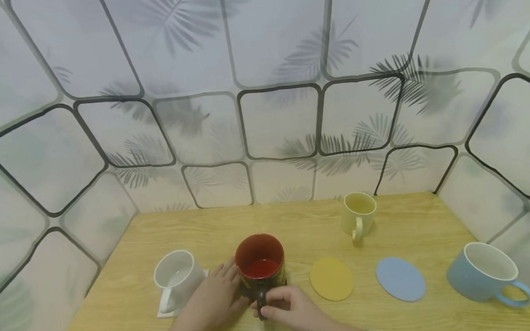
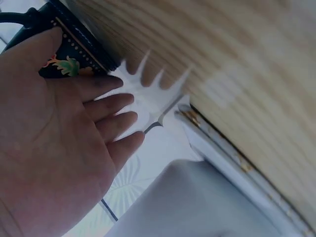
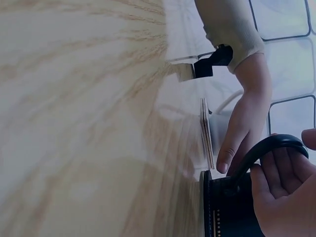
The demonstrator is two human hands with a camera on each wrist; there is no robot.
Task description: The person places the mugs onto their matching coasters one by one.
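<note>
A dark mug with a red inside (image 1: 259, 254) stands upright in the middle of the table, on what looks like a dark coaster (image 3: 204, 202). My right hand (image 1: 296, 310) holds its handle (image 1: 261, 300) between thumb and fingers. Alongside the mug's left side lies my left hand (image 1: 218, 295), fingers straight; in the left wrist view its thumb and forefinger overlap the patterned mug wall (image 2: 74, 59). Whether they press on it, I cannot tell. A white mug (image 1: 176, 274) is just left of that hand, on a white square coaster (image 1: 176, 311).
Right of the dark mug lie a round yellow coaster (image 1: 331, 279) and a round blue coaster (image 1: 400, 278). A pale yellow mug (image 1: 358, 215) stands farther back. Near the right edge is a blue mug (image 1: 476, 274). Patterned curtain walls (image 1: 280, 124) enclose the wooden table (image 1: 195, 220).
</note>
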